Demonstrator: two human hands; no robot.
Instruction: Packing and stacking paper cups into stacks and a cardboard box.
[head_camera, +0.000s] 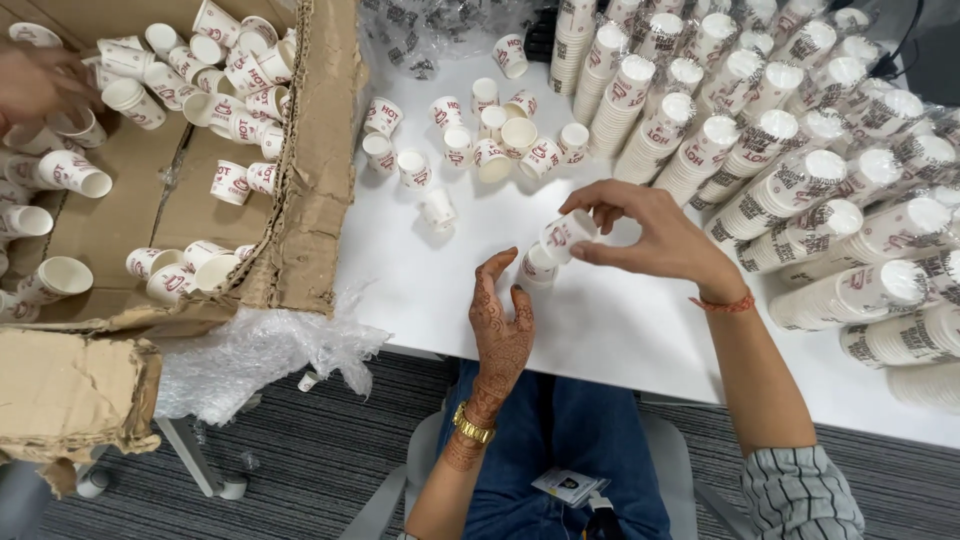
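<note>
My right hand (650, 235) pinches a small white paper cup (563, 234) with red print, holding it tilted above the white table (600, 330). Just below it my left hand (503, 320), palm up with dark patterned dye and a gold bracelet, holds a second small cup (537, 268) at its fingertips. The two cups are nearly touching, mouth to base. A loose cluster of the same cups (480, 135) lies on the table beyond my hands.
Long stacked columns of cups (800, 160) cover the table's right side. A torn cardboard box (310, 180) at left holds several loose cups; another person's hand (35, 80) reaches into it. Crumpled clear plastic (250, 350) hangs by the box. A chair and blue-trousered legs are below.
</note>
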